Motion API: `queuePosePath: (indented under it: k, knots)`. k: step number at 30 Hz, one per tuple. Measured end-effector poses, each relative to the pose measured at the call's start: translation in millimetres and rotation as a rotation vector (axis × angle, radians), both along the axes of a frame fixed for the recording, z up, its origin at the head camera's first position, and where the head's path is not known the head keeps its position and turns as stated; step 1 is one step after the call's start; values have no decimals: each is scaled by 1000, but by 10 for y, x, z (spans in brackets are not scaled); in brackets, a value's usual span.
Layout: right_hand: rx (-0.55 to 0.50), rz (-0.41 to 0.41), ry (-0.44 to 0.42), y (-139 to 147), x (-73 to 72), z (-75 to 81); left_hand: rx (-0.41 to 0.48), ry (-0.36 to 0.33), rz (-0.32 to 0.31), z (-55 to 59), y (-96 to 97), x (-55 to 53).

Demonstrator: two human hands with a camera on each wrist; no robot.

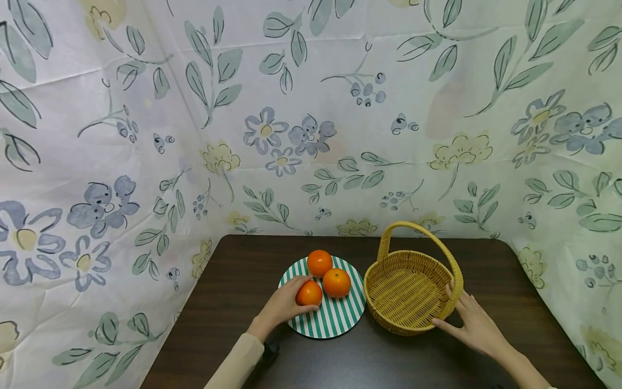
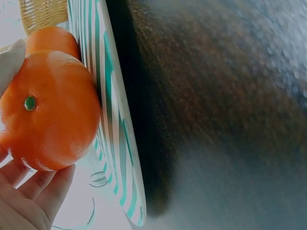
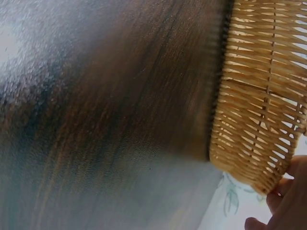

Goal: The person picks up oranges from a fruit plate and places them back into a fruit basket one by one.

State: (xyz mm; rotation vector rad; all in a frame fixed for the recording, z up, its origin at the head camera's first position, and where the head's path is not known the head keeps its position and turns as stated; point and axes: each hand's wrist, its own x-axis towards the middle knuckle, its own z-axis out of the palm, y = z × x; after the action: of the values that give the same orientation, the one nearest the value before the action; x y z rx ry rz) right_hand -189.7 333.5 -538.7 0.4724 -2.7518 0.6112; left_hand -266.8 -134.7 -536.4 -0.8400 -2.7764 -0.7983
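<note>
My left hand grips the nearest orange on a round plate with green and white stripes. In the left wrist view that orange shows a small green stem spot, with the thumb on one side and the fingers curled on the other. Two more oranges, one farther back and one to the right, sit close by on the plate. At the right side of a yellow wicker basket, my right hand holds the rim near the handle's base. Nothing lies in the basket.
The dark wood table carries the plate and basket side by side, nearly touching. A tall arched handle rises over the basket. Floral cloth hangs behind the table and along both sides.
</note>
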Motion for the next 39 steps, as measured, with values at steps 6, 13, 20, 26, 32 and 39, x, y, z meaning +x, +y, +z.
queuePosePath:
  k: [6, 13, 20, 26, 32, 39]
  knots:
    - [2, -2, 1, 1, -2, -1, 10, 17, -10, -6, 2, -1]
    - [-5, 0, -10, 1, -4, 10, 14, 42, -19, 1, 11, 2]
    - [-10, 7, -1, 1, -4, 8, 41, 43, -17, 35, 38, 4]
    - [-26, 6, -1, -8, -3, -6, 55, 55, -13, 68, 71, 22]
    - [-24, 5, 3, 3, -28, -29, 58, 57, 2, 74, 107, 28]
    - [-20, 3, -1, 14, -60, -46, 73, 61, 14, 81, 134, 26]
